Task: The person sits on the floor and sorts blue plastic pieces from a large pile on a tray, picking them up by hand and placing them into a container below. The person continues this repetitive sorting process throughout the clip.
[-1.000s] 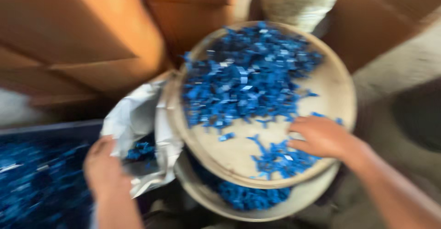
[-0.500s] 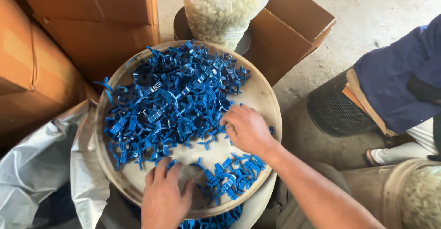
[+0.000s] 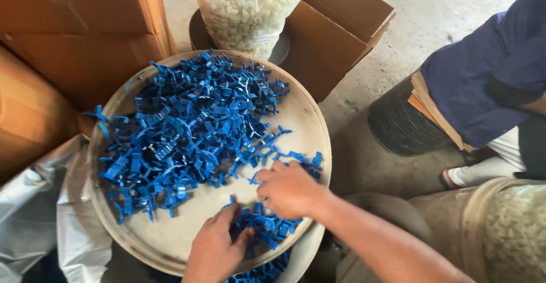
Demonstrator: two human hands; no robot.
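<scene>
While raking blue plastic clips (image 3: 187, 135) at six o'clock on round tray (image 3: 307, 118), left hand (image 3: 215, 249) and right hand (image 3: 290, 191) loosely spread, gripping nothing; could sweep pieces over near rim.

Two bare hands and forearms show along the lower edge of the frame. The left hand (image 3: 215, 252) enters at bottom centre, seen only to the wrist, without glove, ring or watch. The right hand (image 3: 290, 191) has a long bare forearm running to the lower right; no sleeve reaches into view.
</scene>
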